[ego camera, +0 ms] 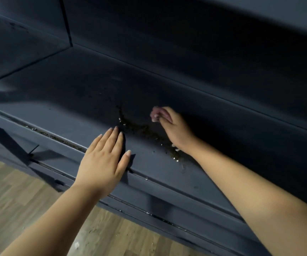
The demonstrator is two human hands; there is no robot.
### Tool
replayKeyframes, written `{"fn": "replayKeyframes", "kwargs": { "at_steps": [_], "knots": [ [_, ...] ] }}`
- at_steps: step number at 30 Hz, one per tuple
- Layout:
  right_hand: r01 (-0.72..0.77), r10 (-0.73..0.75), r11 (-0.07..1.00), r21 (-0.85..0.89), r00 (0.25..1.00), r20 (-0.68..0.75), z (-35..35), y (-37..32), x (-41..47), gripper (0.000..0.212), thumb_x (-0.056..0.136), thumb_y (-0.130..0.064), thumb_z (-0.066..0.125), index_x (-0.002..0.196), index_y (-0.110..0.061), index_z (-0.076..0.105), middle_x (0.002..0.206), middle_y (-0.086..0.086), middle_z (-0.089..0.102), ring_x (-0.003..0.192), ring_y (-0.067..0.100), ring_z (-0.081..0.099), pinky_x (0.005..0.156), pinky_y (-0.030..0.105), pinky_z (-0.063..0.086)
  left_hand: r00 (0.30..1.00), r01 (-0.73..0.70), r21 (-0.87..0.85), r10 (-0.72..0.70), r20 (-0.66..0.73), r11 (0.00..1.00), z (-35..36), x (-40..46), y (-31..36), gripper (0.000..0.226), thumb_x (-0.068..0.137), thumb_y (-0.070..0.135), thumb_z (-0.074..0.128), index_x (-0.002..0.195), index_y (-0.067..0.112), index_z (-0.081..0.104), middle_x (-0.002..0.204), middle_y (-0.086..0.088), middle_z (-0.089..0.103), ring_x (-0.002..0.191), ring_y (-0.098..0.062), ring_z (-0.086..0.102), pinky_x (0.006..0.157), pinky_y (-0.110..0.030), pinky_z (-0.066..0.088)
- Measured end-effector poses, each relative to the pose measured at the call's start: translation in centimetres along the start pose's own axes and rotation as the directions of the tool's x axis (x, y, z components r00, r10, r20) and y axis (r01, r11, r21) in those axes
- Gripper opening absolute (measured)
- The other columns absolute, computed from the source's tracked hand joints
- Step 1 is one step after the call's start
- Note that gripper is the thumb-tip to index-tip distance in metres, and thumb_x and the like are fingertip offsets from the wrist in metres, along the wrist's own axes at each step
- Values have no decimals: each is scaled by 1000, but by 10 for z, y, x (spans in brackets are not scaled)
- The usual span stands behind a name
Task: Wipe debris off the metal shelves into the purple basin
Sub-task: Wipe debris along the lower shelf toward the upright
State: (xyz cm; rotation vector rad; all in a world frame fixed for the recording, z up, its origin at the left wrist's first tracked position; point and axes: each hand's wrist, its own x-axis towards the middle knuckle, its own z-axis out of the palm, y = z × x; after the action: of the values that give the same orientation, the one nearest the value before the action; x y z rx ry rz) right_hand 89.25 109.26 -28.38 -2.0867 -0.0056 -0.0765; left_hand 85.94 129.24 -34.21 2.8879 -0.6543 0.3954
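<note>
Left hand (103,161) flat, fingers straight, on dark blue metal shelf (71,108) front edge. Right hand (171,126) fingers curled, blurred; grip unclear, beside gritty brown debris line (145,131).

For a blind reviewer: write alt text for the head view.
Two bare hands work a line of debris on a dark metal shelf: the left hand lies flat, the right hand has curled fingers beyond it. Wood floor shows below; no basin is visible.
</note>
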Motion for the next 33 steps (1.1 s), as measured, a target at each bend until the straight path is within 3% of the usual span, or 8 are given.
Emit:
{"fn": "replayKeyframes", "kwargs": {
  "at_steps": [4, 7, 12, 16, 23, 26, 29, 33],
  "knots": [
    [-294, 176, 893, -342, 925, -336, -51, 16, -60, 17, 99, -24, 43, 105, -29, 58, 101, -9, 61, 90, 17, 59, 69, 28, 44, 999, -30, 3, 30, -15, 1000, 1, 1, 0, 70, 102, 42, 12, 128, -9, 53, 134, -24, 52, 126, -37, 49, 107, -37, 20],
    [-524, 353, 807, -274, 799, -487, -67, 19, -114, 17, 99, -30, 40, 107, -31, 54, 86, -4, 61, 67, 24, 61, 53, 31, 50, 997, -75, 6, 75, 0, 997, -1, -3, -5, 72, 101, 44, 12, 129, -10, 51, 135, -25, 51, 129, -37, 47, 108, -39, 20],
    [-554, 178, 771, -314, 661, -729, -27, 33, -143, 34, 92, -26, 37, 103, -4, 61, 100, 16, 65, 88, 36, 61, 83, 39, 45, 995, -98, 55, 98, -3, 994, -18, 1, -52, 78, 101, 47, 9, 127, -13, 52, 135, -28, 49, 129, -38, 45, 108, -39, 17],
    [-653, 213, 713, -254, 548, -809, 18, 19, -111, 42, 86, -24, 35, 108, 3, 59, 114, 25, 60, 108, 41, 54, 94, 42, 37, 995, -76, 31, 74, 67, 997, -17, 2, -102, 79, 99, 50, 14, 130, -14, 49, 140, -28, 44, 133, -36, 39, 111, -32, 8],
    [-514, 96, 778, -361, 665, -740, 105, -27, -20, 38, 75, -19, 46, 93, 7, 67, 95, 25, 68, 89, 39, 66, 84, 36, 49, 998, -63, 2, 63, 23, 998, -7, 1, -107, 80, 101, 49, 10, 125, -14, 52, 135, -29, 49, 126, -41, 48, 106, -41, 20],
    [-416, 50, 796, -440, 769, -637, 143, -46, 13, 36, 83, -13, 50, 111, 6, 62, 115, 23, 63, 109, 36, 59, 98, 35, 28, 998, -58, -8, 58, -13, 998, -5, 1, -107, 80, 101, 49, 8, 125, -13, 54, 134, -29, 50, 125, -40, 49, 106, -42, 22],
    [-386, 122, 772, -506, 869, -479, 166, -60, 35, 39, 97, -21, 40, 131, -5, 47, 138, 12, 47, 129, 26, 39, 107, 34, 22, 998, -64, -8, 64, -16, 998, -3, 2, -107, 80, 101, 48, 7, 126, -12, 54, 134, -28, 50, 126, -39, 49, 106, -42, 23],
    [-445, 318, 847, -292, 862, -394, 154, -74, 43, 39, 100, -30, 36, 135, -13, 42, 136, 11, 49, 123, 29, 47, 103, 39, 33, 998, -66, -14, 66, -8, 998, -3, 3, -108, 78, 101, 47, 9, 125, -10, 55, 134, -26, 51, 126, -37, 50, 106, -42, 23]
  ]
}}
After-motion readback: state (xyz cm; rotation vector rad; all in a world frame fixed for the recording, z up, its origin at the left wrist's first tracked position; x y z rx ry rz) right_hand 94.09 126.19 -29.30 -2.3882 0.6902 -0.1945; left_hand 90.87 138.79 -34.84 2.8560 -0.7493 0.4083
